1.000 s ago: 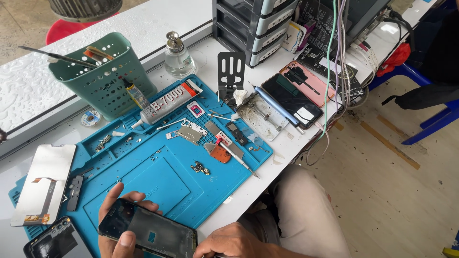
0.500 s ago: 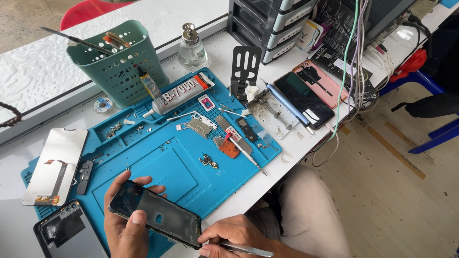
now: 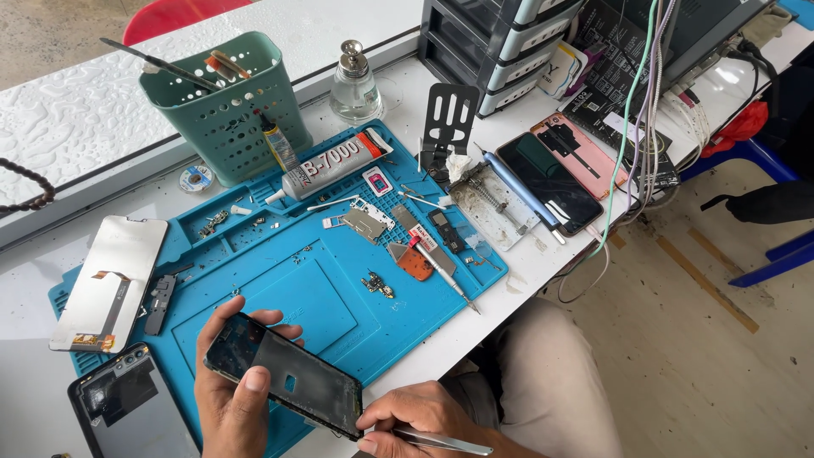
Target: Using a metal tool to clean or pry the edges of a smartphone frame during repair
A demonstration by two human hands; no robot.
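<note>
Over blue mat: phone gripped in left hand, tweezers pinched in right hand at its corner; tools in green basket.

Our left hand sits low at the near edge of view, palm turned up and inward, fingers curled up and over the far side of what it cradles, with the thumb pressed flat across the top face. Our right hand lies just beside it to the right, knuckles up, fingers bunched in a tight pinch around a slim shaft, fingertips pointing back toward the left hand. Both wrists run off the bottom of the frame. Below the right hand, our bent leg shows.
</note>
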